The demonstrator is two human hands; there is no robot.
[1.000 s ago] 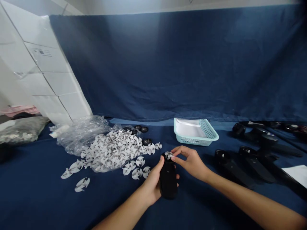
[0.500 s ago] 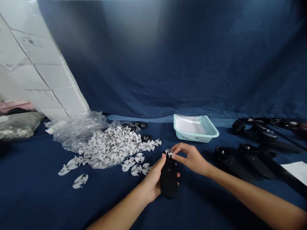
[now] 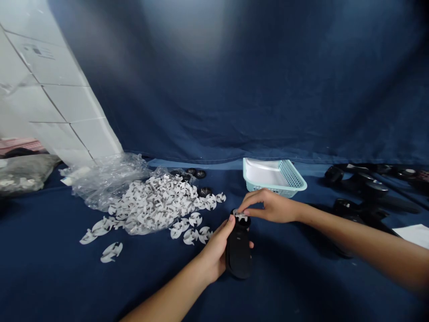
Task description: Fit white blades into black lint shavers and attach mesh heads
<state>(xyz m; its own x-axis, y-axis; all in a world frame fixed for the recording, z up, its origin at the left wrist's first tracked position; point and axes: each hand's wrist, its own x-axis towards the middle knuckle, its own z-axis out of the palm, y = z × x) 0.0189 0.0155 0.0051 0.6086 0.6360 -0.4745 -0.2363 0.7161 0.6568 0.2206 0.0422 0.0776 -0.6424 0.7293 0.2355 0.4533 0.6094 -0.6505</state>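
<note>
Left fingers hold a black, round-headed casing

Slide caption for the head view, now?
Left hand grips an elongated black plastic housing; right hand touches a small white plastic piece at its round end.

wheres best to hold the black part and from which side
Probably by the long body of the black part, from its left: the slim sides suit a wrap by the left grip, and the round end faces up, open to the right grip and its white piece.
</note>
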